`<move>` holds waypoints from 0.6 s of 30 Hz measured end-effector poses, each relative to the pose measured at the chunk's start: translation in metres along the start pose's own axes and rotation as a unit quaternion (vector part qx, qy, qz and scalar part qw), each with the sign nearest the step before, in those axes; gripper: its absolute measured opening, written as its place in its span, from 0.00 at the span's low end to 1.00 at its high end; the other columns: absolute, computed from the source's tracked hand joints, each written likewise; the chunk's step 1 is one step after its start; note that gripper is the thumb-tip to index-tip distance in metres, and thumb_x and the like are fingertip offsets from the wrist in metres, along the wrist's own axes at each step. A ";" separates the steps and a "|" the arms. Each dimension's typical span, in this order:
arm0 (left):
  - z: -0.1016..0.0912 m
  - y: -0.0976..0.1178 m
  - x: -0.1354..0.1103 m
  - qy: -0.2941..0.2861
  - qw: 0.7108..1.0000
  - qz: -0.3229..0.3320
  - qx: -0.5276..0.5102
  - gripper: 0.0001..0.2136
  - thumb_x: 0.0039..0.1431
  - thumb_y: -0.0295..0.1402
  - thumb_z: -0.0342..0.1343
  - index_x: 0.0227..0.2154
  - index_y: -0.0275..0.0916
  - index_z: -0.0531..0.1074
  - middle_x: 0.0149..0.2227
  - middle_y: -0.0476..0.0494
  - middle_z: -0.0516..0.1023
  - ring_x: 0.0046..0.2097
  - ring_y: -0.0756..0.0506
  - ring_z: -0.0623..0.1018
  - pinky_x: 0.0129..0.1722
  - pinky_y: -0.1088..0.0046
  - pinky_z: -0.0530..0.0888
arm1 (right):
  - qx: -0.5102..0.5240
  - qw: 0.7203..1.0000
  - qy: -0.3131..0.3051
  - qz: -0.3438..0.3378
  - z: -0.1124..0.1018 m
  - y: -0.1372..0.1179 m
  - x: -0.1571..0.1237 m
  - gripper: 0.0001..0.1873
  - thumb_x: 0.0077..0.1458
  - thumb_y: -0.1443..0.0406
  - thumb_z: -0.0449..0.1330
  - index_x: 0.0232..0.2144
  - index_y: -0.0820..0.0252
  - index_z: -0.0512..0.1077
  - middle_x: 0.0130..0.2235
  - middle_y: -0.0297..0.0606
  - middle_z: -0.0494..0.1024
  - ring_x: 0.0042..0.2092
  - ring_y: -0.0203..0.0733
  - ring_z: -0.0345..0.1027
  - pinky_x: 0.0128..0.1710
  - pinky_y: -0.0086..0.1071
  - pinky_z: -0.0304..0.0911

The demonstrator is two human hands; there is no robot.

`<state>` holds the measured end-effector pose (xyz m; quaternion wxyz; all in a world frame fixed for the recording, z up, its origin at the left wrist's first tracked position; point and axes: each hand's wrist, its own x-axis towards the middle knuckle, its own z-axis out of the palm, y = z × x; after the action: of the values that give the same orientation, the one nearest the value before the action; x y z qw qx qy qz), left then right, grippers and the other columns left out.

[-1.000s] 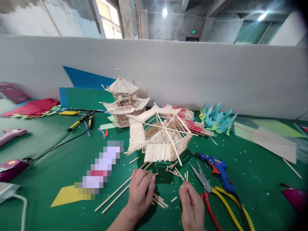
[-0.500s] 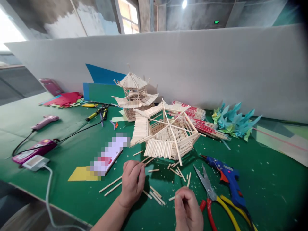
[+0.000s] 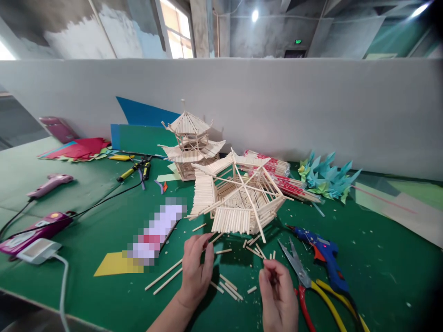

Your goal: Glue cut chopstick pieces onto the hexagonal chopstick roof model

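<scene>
My left hand (image 3: 196,265) is closed near the front of the stick model, fingertips around the end of a thin wooden stick (image 3: 218,237). To the right, my right hand (image 3: 279,295) is curled with thumb and fingers close together; whatever they pinch is hidden. Just beyond both hands sits an open-framed wooden stick pavilion roof (image 3: 231,221), partly covered with rows of short sticks. Cut sticks (image 3: 230,289) lie between my hands, and a short piece (image 3: 252,289) rests beside my right thumb. Two longer sticks (image 3: 163,275) extend left of my left hand.
Pliers (image 3: 304,276) and a blue glue gun (image 3: 323,256) lie at right. A finished stick pagoda (image 3: 190,150), bagged sticks (image 3: 290,184) and blue-green folded paper (image 3: 328,177) stand behind. At left are a phone-like blurred item (image 3: 159,235), yellow paper (image 3: 109,264) and a cable (image 3: 64,286).
The view has shifted, bringing both hands slightly right in the picture. My right hand has moved away from the short stick piece, which lies on the table. My left hand keeps its pinch.
</scene>
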<state>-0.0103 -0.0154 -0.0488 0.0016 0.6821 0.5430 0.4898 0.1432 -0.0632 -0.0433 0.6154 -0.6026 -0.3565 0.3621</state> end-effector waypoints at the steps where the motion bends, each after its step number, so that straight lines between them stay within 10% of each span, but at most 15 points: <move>1: 0.000 0.000 0.000 0.000 1.000 -0.004 -0.007 0.10 0.53 0.24 0.48 0.39 0.39 0.64 0.30 0.45 0.68 0.33 0.46 0.69 0.31 0.68 0.69 | 0.019 1.000 0.000 0.015 0.001 -0.003 0.003 0.17 0.46 0.55 0.57 0.36 0.60 0.65 0.32 0.38 0.68 0.32 0.38 0.62 0.28 0.28 0.59; 18: -0.013 0.006 0.029 -0.052 0.993 0.008 -0.102 0.19 0.49 0.23 0.54 0.46 0.38 0.62 0.38 0.41 0.72 0.39 0.46 0.72 0.37 0.72 0.72 | 0.164 0.960 -0.169 0.149 0.032 -0.010 0.038 0.15 0.40 0.56 0.63 0.30 0.60 0.72 0.26 0.36 0.71 0.24 0.33 0.59 0.22 0.26 0.56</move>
<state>-0.0166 -0.0032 -0.0192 0.0959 0.7072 0.4838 0.5066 0.1335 -0.0146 -0.0323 0.5759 -0.4694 -0.2972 0.5997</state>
